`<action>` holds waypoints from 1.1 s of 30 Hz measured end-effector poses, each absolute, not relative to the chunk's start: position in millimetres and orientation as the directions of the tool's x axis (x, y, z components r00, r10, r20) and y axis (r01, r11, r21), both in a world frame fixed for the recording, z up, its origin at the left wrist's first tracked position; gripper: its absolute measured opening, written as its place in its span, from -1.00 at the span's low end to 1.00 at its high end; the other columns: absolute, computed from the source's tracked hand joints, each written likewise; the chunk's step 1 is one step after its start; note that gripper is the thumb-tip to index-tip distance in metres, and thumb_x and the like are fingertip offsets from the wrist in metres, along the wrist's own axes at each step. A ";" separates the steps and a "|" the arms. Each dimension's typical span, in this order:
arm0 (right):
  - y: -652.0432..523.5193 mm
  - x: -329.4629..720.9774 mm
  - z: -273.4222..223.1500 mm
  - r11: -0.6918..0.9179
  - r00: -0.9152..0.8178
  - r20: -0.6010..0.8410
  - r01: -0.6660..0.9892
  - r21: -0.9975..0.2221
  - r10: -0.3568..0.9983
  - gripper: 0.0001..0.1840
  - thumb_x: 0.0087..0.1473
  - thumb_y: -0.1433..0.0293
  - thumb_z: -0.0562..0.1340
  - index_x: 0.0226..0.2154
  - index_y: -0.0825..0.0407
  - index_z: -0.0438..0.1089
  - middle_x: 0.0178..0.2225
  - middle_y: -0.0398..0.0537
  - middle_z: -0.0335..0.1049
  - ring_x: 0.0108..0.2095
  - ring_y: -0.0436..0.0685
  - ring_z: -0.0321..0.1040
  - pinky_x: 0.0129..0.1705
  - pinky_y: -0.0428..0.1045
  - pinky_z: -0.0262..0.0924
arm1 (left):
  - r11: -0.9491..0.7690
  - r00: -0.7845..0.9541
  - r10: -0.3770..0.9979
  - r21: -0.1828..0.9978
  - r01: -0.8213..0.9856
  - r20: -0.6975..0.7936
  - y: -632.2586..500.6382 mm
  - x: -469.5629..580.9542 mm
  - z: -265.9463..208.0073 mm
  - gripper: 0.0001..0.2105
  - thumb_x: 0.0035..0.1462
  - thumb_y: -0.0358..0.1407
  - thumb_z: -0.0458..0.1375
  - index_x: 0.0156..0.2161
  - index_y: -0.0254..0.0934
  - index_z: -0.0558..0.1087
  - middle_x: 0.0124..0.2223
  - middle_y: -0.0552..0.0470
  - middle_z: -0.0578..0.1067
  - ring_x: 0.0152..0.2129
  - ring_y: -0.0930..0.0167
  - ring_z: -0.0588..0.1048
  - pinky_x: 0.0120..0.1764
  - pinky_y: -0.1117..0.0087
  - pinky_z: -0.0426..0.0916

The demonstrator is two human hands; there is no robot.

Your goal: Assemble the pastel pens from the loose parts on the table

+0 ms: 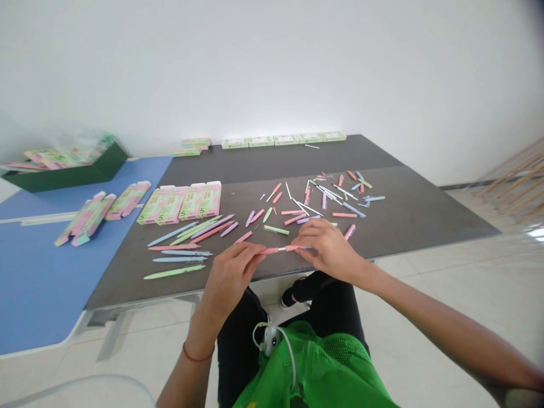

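Left hand (pixel 236 265) pinching one pink pen-barrel section (pixel 271 251), right hand (pixel 328 245) gripping another pink section (pixel 291 247), white refill (pixel 282 249) bridging them, right by the dark table's (pixel 127 286) near edge, full-length pens (pixel 178 259) towards its left edge

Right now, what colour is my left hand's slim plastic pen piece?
Pink pen piece; see head view.

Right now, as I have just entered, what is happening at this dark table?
The person's left hand pinches one pink pen part and the right hand another, with a white rod showing between them. Assembled-looking pens lie to the left, near printed boxes; loose pen parts are scattered beyond the hands.
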State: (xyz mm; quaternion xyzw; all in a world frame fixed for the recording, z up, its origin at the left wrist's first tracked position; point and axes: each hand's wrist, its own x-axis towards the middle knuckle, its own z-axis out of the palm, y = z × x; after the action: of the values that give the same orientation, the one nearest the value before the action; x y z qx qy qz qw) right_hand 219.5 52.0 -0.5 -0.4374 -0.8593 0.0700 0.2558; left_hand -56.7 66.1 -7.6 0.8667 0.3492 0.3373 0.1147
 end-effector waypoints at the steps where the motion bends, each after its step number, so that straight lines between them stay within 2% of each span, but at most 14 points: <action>1: 51.5 218.9 0.9 0.613 -0.493 0.380 0.717 -0.331 0.783 -0.77 0.34 0.38 0.24 -0.16 -0.03 0.65 -0.25 0.05 0.61 -0.10 0.30 0.41 0.00 0.18 0.20 | -0.721 0.519 0.692 0.449 0.527 0.502 66.1 -56.2 -7.8 -0.85 0.43 -0.34 0.16 -0.05 -0.24 0.59 -0.12 -0.06 0.67 -0.17 0.31 0.64 -0.04 0.28 0.51; 7: 47.7 214.0 9.1 0.647 -0.535 0.391 0.719 -0.254 0.749 -0.73 0.36 0.41 0.19 -0.12 -0.01 0.64 -0.23 0.05 0.60 -0.10 0.30 0.38 0.02 0.20 0.16 | -0.668 0.485 0.740 0.590 0.453 0.466 63.6 -50.9 -8.1 -0.90 0.37 -0.31 0.25 -0.10 -0.23 0.61 -0.16 0.00 0.70 -0.24 0.37 0.65 -0.13 0.39 0.50; 16: 45.8 206.3 13.7 0.687 -0.572 0.415 0.695 -0.214 0.708 -0.78 0.32 0.45 0.23 -0.14 0.08 0.63 -0.27 0.06 0.58 -0.10 0.30 0.35 0.05 0.19 0.15 | -0.557 0.343 0.828 0.719 0.416 0.443 59.9 -42.6 -15.9 -0.87 0.34 -0.27 0.26 -0.17 -0.23 0.66 -0.26 0.04 0.72 -0.43 0.40 0.66 -0.25 0.43 0.56; 20: 47.4 204.9 12.9 0.684 -0.575 0.395 0.692 -0.231 0.716 -0.78 0.32 0.46 0.21 -0.15 0.08 0.62 -0.30 0.06 0.57 -0.17 0.27 0.32 -0.01 0.17 0.15 | -0.577 0.316 0.815 0.733 0.360 0.486 62.1 -42.5 -18.5 -0.91 0.30 -0.29 0.31 -0.17 -0.22 0.67 -0.23 0.02 0.73 -0.35 0.37 0.69 -0.17 0.40 0.57; 24: 49.1 205.6 12.6 0.687 -0.571 0.404 0.682 -0.252 0.715 -0.79 0.32 0.46 0.22 -0.18 0.07 0.61 -0.31 0.05 0.57 -0.14 0.28 0.33 0.04 0.18 0.13 | -0.635 0.363 0.767 0.706 0.313 0.529 65.9 -44.4 -18.1 -0.92 0.26 -0.34 0.35 -0.15 -0.20 0.68 -0.18 0.02 0.74 -0.26 0.36 0.70 -0.09 0.41 0.56; 28: 47.9 203.9 12.0 0.680 -0.565 0.400 0.685 -0.261 0.722 -0.79 0.33 0.45 0.22 -0.19 0.08 0.61 -0.32 0.03 0.57 -0.23 0.24 0.36 0.00 0.15 0.15 | -0.598 0.384 0.789 0.744 0.299 0.479 65.2 -44.0 -16.3 -0.89 0.24 -0.33 0.37 -0.13 -0.21 0.68 -0.17 0.02 0.74 -0.29 0.37 0.71 -0.12 0.42 0.58; 33: 44.8 201.3 11.9 0.683 -0.570 0.401 0.688 -0.244 0.717 -0.73 0.39 0.43 0.16 -0.18 0.08 0.60 -0.36 0.01 0.52 -0.31 0.18 0.36 -0.08 0.09 0.16 | -0.530 0.313 0.837 0.805 0.266 0.448 59.5 -39.6 -16.7 -0.91 0.29 -0.29 0.34 -0.15 -0.22 0.68 -0.18 0.02 0.74 -0.29 0.36 0.71 -0.11 0.41 0.60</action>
State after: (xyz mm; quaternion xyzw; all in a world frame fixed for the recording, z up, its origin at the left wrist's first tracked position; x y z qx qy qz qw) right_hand 201.3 44.8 11.9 -0.3967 -0.8856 0.0303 0.2397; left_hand -39.6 59.5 -16.7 0.7468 0.3693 0.4553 0.3139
